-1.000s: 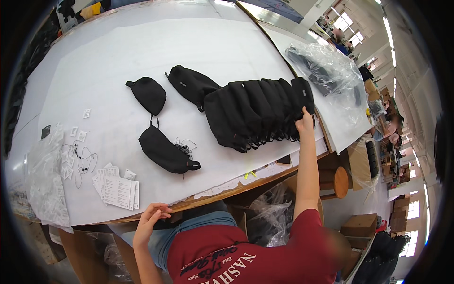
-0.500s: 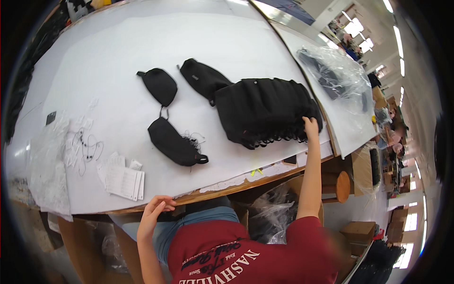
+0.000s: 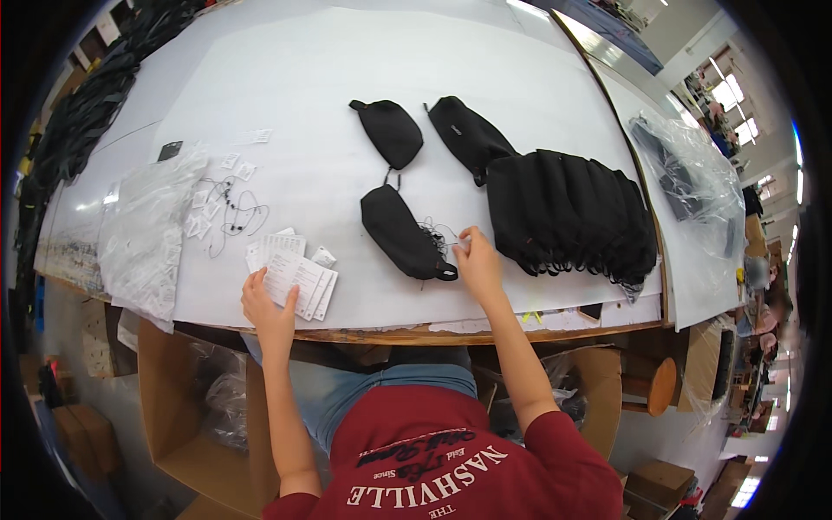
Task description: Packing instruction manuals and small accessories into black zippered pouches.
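Note:
My left hand rests at the near left edge of a fanned stack of white printed cards, thumb and fingers apart and touching it. My right hand is just right of a black zip pouch with a loop at its end. Its thumb and index finger are close together beside thin dark strings lying on that pouch; whether a string is between them is too small to tell. Another black pouch lies farther off. A third pouch leans against a row of overlapping black pouches.
Clear plastic bags and loose tags with black cords lie on the white table at left. Bagged dark goods are on the right. Below the front edge stand cardboard boxes and a wooden stool.
My right hand has left the row of pouches and moved left to the strings by the single pouch. My left hand has gone from the table edge up to the cards. The view has shifted.

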A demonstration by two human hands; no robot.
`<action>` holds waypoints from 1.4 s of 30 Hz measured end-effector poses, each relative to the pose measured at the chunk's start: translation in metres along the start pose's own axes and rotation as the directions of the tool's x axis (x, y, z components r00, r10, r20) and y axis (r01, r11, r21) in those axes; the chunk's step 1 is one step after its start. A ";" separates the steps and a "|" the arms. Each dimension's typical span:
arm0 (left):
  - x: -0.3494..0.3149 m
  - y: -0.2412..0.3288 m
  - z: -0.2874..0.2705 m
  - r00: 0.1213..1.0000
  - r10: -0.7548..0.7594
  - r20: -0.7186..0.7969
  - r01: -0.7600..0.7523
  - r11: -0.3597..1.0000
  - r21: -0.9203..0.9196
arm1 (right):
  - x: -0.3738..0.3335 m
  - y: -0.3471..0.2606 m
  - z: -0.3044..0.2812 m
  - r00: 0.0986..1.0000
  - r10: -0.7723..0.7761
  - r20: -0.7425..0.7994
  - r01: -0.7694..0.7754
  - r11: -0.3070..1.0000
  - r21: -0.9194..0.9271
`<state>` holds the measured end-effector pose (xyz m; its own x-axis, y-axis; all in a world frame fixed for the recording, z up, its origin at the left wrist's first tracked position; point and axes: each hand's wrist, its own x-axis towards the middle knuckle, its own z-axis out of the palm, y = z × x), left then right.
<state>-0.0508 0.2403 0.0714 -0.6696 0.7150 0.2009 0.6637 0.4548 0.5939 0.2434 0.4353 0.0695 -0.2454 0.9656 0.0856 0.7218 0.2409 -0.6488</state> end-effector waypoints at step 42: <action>-0.058 0.080 -0.022 0.858 0.053 0.511 0.348 0.671 -0.654 | 0.067 -0.090 -0.118 0.994 -0.111 0.000 0.110 0.984 0.137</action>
<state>0.0342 0.2234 0.1241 -0.3686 0.9090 -0.1946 -0.0057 0.2071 0.9783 0.2385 0.4902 0.2231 -0.3236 0.9330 0.1572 0.5950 0.3298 -0.7329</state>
